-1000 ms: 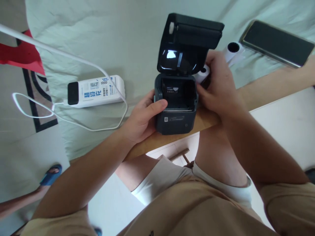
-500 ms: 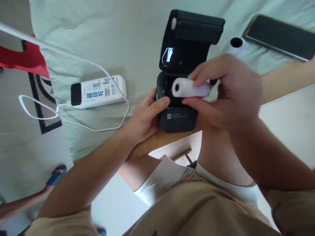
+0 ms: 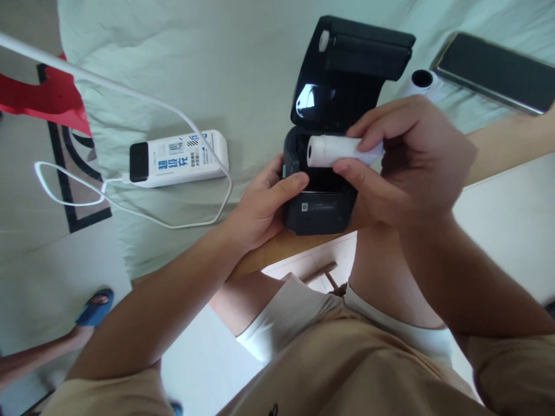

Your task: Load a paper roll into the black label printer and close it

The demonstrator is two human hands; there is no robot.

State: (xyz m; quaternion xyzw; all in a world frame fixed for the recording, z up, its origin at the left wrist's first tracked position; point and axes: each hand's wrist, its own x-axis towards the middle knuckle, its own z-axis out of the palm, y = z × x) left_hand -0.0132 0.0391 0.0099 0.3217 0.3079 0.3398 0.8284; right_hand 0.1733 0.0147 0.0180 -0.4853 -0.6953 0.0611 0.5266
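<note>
My left hand (image 3: 271, 199) is wrapped round the left side of a small black thermal printer (image 3: 323, 216), its thumb resting on the near rim. The printer's lid (image 3: 347, 75) stands raised, showing the glossy inside and a roller. Between the thumb and fingers of my right hand (image 3: 416, 162) is a white paper roll (image 3: 333, 150), its hollow end pointing left. The roll lies across the mouth of the printer's compartment; whether it touches the bottom is hidden. Behind my right hand, a second white roll (image 3: 422, 81) rests on the cloth.
A white power bank (image 3: 182, 159) with a white cable (image 3: 186, 118) lies to the left on the pale green cloth (image 3: 247, 69). A dark smartphone (image 3: 498, 72) is at the far right. Another person's foot in a blue slipper (image 3: 95, 306) shows at lower left.
The paper roll has turned more level over the compartment, with my right hand still pinching it. Printer and hands appear slightly further right in view, as do the power bank and phone.
</note>
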